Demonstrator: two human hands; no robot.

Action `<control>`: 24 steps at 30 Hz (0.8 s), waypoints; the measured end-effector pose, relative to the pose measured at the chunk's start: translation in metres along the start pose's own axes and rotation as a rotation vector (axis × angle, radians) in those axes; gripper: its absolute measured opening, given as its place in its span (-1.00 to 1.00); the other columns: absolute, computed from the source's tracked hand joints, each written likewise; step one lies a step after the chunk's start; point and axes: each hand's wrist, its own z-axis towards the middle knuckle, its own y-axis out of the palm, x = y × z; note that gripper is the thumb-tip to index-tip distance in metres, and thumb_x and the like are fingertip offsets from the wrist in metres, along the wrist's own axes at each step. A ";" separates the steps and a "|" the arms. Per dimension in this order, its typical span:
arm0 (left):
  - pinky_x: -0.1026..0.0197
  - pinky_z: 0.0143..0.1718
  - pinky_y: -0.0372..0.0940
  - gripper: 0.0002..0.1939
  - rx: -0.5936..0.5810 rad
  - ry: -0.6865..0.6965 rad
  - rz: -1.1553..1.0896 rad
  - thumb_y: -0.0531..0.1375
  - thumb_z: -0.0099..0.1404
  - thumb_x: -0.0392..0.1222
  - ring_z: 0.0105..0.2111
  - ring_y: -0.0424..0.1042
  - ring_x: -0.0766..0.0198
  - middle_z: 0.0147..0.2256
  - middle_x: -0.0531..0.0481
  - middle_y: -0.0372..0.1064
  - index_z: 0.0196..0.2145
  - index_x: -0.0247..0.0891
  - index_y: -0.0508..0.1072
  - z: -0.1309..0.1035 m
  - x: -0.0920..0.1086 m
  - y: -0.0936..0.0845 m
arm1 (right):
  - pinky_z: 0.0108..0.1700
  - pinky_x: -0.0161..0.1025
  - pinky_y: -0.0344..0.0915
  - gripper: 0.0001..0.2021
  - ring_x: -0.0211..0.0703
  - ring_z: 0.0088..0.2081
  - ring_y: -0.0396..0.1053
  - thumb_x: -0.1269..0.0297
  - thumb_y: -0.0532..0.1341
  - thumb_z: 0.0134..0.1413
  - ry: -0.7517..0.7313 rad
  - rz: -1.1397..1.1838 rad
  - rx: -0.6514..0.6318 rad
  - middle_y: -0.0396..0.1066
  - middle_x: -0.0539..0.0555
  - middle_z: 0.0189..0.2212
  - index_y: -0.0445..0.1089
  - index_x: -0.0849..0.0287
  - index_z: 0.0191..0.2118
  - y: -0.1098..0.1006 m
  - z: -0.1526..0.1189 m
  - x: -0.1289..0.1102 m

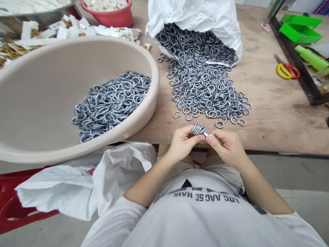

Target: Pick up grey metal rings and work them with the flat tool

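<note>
My left hand (183, 141) is closed around a short row of grey metal rings (198, 129), which lie side by side like a coil at the table's front edge. My right hand (229, 145) meets it there, thumb and fingers pinched at the row's right end. Between the fingertips shows a small shiny metal piece (206, 134), too small to name. Just beyond my hands spreads a pile of loose metal rings (205, 89), spilling from the mouth of a white sack (195, 13). To the left, a large beige basin (46, 55) holds a heap of similar rings (113, 103).
Scissors (286, 69) with red and yellow handles lie at the right, near a dark metal frame (295, 61) and green bins (300, 29). White pieces (69, 31), a red tub (110, 15) and a metal bowl (10, 22) stand behind the basin. A white bag (123, 161) hangs below.
</note>
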 end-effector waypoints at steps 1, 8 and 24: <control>0.28 -0.38 0.38 -0.77 0.008 0.012 0.025 0.43 0.14 -0.09 -0.46 0.42 0.33 -0.47 0.03 0.45 -0.38 -0.29 0.55 0.000 -0.001 0.000 | -0.41 -0.26 0.01 -0.62 -0.27 -0.51 0.18 0.01 0.12 0.35 0.012 0.007 -0.015 0.25 -0.07 -0.59 0.43 0.14 -0.41 0.000 -0.001 0.000; 0.25 -0.36 0.39 -0.73 -0.032 0.003 0.049 0.41 0.16 -0.02 -0.46 0.44 0.29 -0.46 -0.01 0.48 -0.37 -0.30 0.55 -0.004 0.001 0.000 | -0.40 -0.25 0.01 -0.56 -0.22 -0.51 0.23 -0.07 0.06 0.36 0.157 -0.130 0.119 0.30 -0.04 -0.59 0.42 0.12 -0.39 -0.006 0.004 0.020; 0.27 -0.26 0.37 -0.75 0.154 0.004 -0.002 0.46 0.09 -0.09 -0.36 0.44 0.32 -0.35 -0.01 0.55 -0.30 -0.28 0.62 0.005 -0.002 0.006 | -0.21 -0.22 0.17 -0.77 -0.15 -0.31 0.28 0.11 0.14 0.35 0.062 0.163 0.192 0.33 0.01 -0.39 0.34 0.13 -0.29 -0.005 0.014 0.033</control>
